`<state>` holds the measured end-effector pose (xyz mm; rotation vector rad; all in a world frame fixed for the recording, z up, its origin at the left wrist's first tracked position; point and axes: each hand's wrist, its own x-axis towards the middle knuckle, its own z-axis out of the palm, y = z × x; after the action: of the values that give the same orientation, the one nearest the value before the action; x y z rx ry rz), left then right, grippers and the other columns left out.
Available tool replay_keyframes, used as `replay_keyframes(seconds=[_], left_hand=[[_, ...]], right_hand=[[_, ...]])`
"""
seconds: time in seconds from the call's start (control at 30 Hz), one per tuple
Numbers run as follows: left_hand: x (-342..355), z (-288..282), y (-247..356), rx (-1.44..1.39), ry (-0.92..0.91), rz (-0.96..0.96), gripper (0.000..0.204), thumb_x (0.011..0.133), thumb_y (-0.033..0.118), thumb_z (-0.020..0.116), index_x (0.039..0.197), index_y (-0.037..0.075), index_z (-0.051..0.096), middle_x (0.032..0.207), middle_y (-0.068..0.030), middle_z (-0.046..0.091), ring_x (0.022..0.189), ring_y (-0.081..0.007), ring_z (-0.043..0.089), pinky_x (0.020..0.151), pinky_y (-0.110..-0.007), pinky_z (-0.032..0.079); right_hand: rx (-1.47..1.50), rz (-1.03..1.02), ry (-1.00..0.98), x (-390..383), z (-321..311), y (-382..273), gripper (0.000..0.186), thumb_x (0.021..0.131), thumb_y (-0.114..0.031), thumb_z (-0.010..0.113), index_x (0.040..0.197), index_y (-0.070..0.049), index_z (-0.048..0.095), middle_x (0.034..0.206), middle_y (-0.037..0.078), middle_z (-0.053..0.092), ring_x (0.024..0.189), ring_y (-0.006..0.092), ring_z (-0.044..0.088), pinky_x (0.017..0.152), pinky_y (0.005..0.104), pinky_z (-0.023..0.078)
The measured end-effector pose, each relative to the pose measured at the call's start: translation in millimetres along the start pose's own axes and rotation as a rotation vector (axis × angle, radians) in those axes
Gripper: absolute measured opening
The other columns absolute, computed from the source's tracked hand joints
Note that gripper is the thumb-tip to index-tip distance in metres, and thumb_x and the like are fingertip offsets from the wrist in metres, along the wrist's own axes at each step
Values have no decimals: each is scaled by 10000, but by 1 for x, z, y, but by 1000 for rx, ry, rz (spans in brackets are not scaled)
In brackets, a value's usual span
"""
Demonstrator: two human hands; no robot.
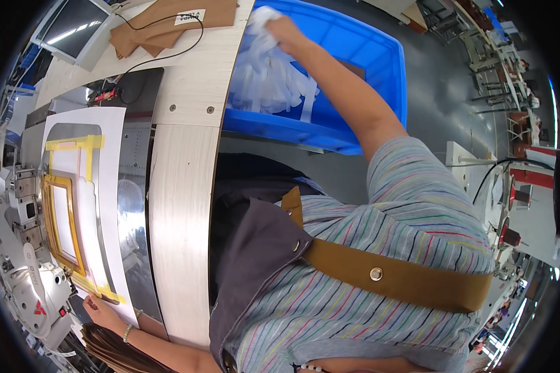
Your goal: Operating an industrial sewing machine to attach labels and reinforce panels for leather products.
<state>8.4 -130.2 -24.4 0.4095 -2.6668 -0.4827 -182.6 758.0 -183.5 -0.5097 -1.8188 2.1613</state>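
At the top, my right hand (283, 34) reaches over the blue plastic bin (386, 68). Its fingers are closed on a bunched white, semi-sheer strip (264, 28), a little blurred. Beneath it, a heap of similar white strips (267, 84) fills that side of the bin. My left hand (104, 315), at the lower left, has its fingers bent at the end of a flat, clear template (102, 261) edged with yellow tape. They seem to grip its taped corner. On the template lies a yellow-brown rectangular frame (74, 230), and a white sheet (115, 186) is under it.
A white sewing machine (43, 292) stands beside the template at the far left. Brown fabric pieces (168, 25) lie on the pale table (183, 248), crossed by a black cable. A monitor (71, 28) is at the upper left. Dark hair hangs by my left forearm.
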Motion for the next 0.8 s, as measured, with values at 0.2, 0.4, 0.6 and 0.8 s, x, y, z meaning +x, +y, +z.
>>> replay_keyframes(seconds=[0.2, 0.4, 0.6, 0.8], left_hand=[[3, -27, 7, -108, -168, -27, 400, 1098, 328, 616, 1243, -42, 660, 1103, -102, 719, 1006, -171, 662, 915, -316, 520], [-29, -60, 48, -59, -246, 219, 260, 1087, 143, 587, 1235, -48, 683, 1123, -143, 733, 1050, -204, 683, 960, -344, 528], [-87, -92, 92, -180, -235, 14, 256, 1028, 139, 696, 1227, -22, 711, 1045, -116, 750, 918, -166, 685, 858, -311, 555], [-117, -101, 104, -176, -271, -87, 237, 1019, 118, 689, 1214, -12, 720, 1058, -117, 750, 924, -187, 680, 849, -325, 552]], right_hand=[[365, -146, -102, -22, -53, -109, 205, 987, -178, 697, 1125, -27, 717, 1027, 80, 732, 915, 190, 718, 812, 354, 592], [-570, -661, -773, -114, 94, -246, 196, 984, -211, 713, 1073, -36, 703, 990, 51, 716, 878, 163, 697, 788, 316, 563], [-368, -578, -1406, -171, 266, -282, 235, 910, -216, 759, 972, -6, 675, 935, 55, 645, 852, 125, 604, 734, 260, 475], [-684, -948, -1598, -242, 417, -205, 431, 860, -145, 709, 1272, -20, 690, 1260, 177, 686, 1200, 314, 648, 1021, 407, 524]])
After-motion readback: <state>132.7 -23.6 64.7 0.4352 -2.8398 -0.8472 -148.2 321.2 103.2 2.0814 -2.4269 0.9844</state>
